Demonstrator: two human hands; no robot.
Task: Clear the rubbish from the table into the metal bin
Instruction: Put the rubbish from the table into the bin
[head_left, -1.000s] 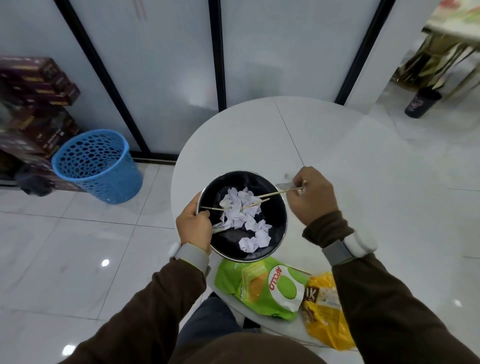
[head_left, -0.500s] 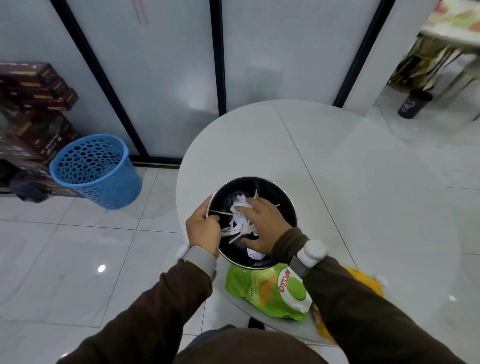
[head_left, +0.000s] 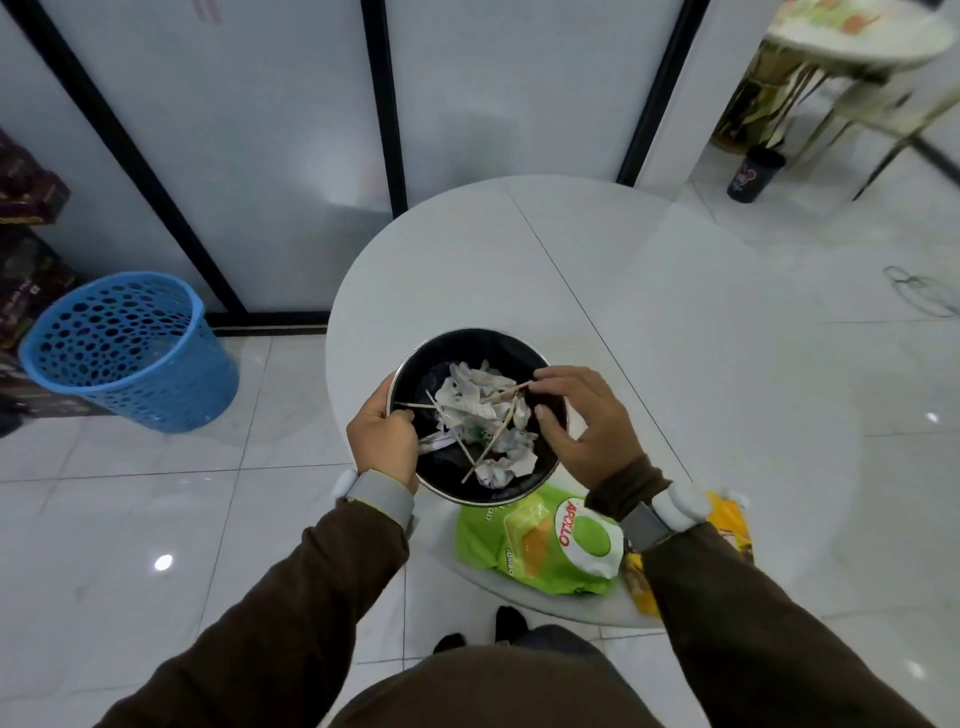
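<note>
Rubbish (head_left: 480, 410), crumpled paper and thin sticks (head_left: 488, 449), is lying inside the metal bin (head_left: 470, 331) between both grips. The left grip (head_left: 382, 441) is curling round the rim. The right grip (head_left: 582, 421) is hovering over the opening, fingers loosely spread and holding nothing. A green packet (head_left: 545, 551) and a yellow packet (head_left: 730, 525) are waiting on the tabletop (head_left: 623, 312) beneath the right wrist. Overhanging the edge on a one-sided hold, the bin is risking a tip, and stuffing packets in could flick sticks out.

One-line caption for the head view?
Left hand grips the metal bin; right hand hovers over paper and sticks inside; two snack bags on table.
</note>
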